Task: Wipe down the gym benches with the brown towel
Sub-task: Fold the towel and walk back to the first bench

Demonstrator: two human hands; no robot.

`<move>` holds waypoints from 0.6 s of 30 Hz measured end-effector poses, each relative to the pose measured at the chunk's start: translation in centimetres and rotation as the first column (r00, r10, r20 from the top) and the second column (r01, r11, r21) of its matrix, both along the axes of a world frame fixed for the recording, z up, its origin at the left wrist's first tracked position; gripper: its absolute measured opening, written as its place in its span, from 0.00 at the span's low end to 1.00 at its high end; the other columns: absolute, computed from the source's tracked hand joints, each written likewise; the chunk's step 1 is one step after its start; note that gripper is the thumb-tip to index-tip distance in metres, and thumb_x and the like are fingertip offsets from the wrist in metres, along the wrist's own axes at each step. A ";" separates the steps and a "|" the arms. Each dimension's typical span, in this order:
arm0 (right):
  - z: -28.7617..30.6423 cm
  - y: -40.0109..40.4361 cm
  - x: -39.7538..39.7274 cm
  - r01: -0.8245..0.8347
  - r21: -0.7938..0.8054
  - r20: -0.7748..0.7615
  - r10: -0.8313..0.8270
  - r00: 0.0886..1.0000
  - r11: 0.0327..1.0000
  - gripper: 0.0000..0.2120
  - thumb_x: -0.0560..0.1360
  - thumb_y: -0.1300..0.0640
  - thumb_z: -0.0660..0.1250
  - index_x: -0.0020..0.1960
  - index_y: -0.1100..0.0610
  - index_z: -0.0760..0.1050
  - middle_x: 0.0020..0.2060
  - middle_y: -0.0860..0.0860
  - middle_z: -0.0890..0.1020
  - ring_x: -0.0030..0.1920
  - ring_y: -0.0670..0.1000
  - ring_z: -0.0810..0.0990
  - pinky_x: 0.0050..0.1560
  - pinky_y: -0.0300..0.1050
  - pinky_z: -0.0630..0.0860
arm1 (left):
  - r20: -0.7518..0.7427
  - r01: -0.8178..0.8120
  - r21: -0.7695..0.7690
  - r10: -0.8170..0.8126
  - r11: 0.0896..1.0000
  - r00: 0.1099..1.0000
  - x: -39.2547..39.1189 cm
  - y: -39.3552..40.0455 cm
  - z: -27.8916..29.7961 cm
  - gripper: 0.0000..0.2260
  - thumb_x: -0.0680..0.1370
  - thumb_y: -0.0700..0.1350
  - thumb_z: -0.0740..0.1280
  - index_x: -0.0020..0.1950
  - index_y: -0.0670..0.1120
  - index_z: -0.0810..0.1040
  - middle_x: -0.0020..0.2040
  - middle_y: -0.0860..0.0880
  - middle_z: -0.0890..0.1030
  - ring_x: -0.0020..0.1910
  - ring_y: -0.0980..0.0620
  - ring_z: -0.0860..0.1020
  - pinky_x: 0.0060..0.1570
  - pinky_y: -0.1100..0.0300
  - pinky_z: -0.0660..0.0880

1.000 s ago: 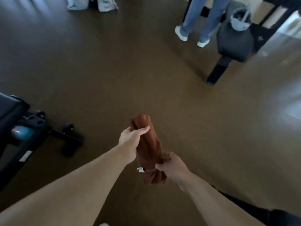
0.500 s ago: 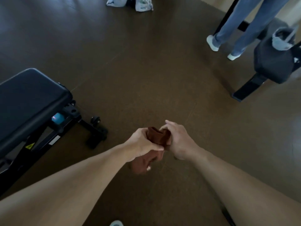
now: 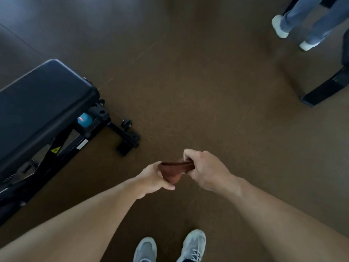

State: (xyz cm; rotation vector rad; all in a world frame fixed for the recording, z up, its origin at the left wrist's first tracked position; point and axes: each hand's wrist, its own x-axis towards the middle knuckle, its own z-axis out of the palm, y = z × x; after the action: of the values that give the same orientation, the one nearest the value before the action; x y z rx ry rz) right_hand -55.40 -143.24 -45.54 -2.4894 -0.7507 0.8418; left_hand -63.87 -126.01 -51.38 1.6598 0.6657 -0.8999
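1. I am holding the brown towel (image 3: 174,170) bunched between both hands, above the floor (image 3: 188,91); my left hand (image 3: 153,179) is gripping its left end, fingers curled round it; my right hand (image 3: 204,170) is pinching its right end.
2. The black gym bench (image 3: 37,103) is sitting well to the left of my grip, apart from it; my grey shoes (image 3: 192,246) are standing below it.
3. Another person's legs (image 3: 309,19) are standing far up and right of my grip.

The brown towel (image 3: 174,170) is mostly hidden inside both hands' grip.
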 end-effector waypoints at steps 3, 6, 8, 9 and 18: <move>0.9 -0.2 1.8 0.044 0.093 -0.067 -0.038 0.997 0.995 0.13 0.75 0.59 0.72 0.40 0.48 0.69 0.31 0.50 0.81 0.32 0.51 0.81 0.34 0.54 0.76 | -0.046 -0.034 0.000 0.034 0.999 0.998 0.3 -1.1 -1.2 0.31 0.71 0.49 0.80 0.72 0.53 0.74 0.59 0.55 0.80 0.64 0.52 0.74 0.65 0.53 0.66; 1.6 -1.0 4.5 0.244 0.195 -0.192 -0.207 0.959 0.950 0.11 0.73 0.56 0.77 0.45 0.50 0.74 0.36 0.50 0.85 0.34 0.49 0.84 0.34 0.48 0.79 | -0.058 -0.141 -0.031 0.139 0.990 0.989 1.5 -2.4 -0.8 0.22 0.77 0.57 0.72 0.70 0.54 0.78 0.70 0.51 0.78 0.75 0.47 0.69 0.75 0.46 0.60; 0.8 -2.0 6.7 0.414 0.224 -0.205 -0.373 0.905 0.882 0.12 0.71 0.54 0.80 0.47 0.49 0.77 0.40 0.46 0.85 0.39 0.44 0.83 0.39 0.40 0.76 | -0.084 -0.298 -0.175 0.287 0.938 0.954 2.8 -3.0 -0.7 0.19 0.79 0.55 0.69 0.68 0.53 0.79 0.68 0.49 0.81 0.73 0.46 0.72 0.77 0.43 0.59; 0.0 -2.6 7.8 0.518 0.248 -0.235 -0.467 0.852 0.819 0.13 0.70 0.55 0.81 0.48 0.49 0.78 0.41 0.45 0.85 0.41 0.44 0.83 0.42 0.40 0.76 | -0.115 -0.391 -0.254 0.374 0.885 0.920 3.5 -3.2 -0.4 0.17 0.80 0.53 0.68 0.68 0.51 0.80 0.64 0.47 0.83 0.69 0.46 0.77 0.75 0.43 0.64; -5.4 -6.3 8.2 0.853 -0.128 -0.570 -0.741 0.354 0.506 0.47 0.63 0.28 0.77 0.75 0.51 0.71 0.67 0.53 0.80 0.66 0.57 0.79 0.72 0.58 0.69 | -0.137 -0.598 -0.376 0.595 0.708 0.792 9.6 -3.7 3.0 0.16 0.84 0.50 0.62 0.70 0.45 0.75 0.62 0.41 0.84 0.61 0.41 0.82 0.66 0.40 0.75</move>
State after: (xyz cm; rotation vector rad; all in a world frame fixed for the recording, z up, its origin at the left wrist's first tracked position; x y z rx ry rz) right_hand -47.22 -149.55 -50.95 -1.8389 0.6001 0.9336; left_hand -54.22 -129.66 -48.42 0.9646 0.8882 -0.5109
